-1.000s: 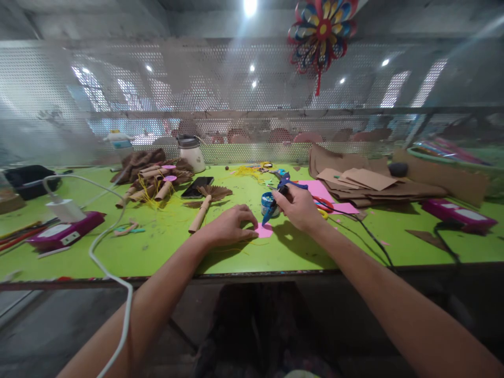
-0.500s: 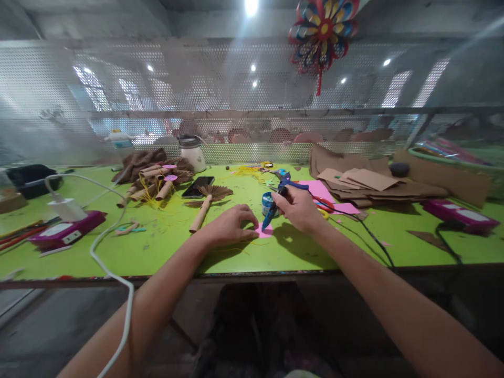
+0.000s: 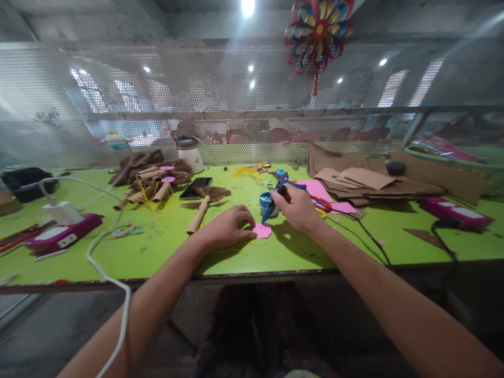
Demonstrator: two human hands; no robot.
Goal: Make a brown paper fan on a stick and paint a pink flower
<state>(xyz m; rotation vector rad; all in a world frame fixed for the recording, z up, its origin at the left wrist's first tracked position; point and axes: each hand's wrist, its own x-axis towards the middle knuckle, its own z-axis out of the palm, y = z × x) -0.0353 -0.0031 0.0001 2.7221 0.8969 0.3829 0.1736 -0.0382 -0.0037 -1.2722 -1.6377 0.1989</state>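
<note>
A small pink paper piece (image 3: 263, 231) lies flat on the green bench (image 3: 157, 247), about midway along it and nearer the front edge than the back. The left hand (image 3: 232, 226) is curled, thumb and fingertips close together at the paper's left edge; whether they pinch or only press, I cannot tell. The right hand (image 3: 297, 205) grips a blue pen-like tool (image 3: 268, 212), tip slanting down to the paper's back edge; contact is unclear. For good work here, I would press the paper down close to the tip without covering the spot, bear lightly so it cannot slide, and steady the right wrist on the bench. Just behind the tool stands a small blue jar (image 3: 263, 198), with something pale at its top, contents or lid too small to tell; a sideways knock could tip it, so short strokes seem wise. Near the bench's back edge, left of middle, is a whitish jar (image 3: 190, 156) with a dark top, its inside hidden. Toward the back right corner, a green basket (image 3: 433, 156) holds pinkish, shiny, plastic-looking things, blurred.
</note>
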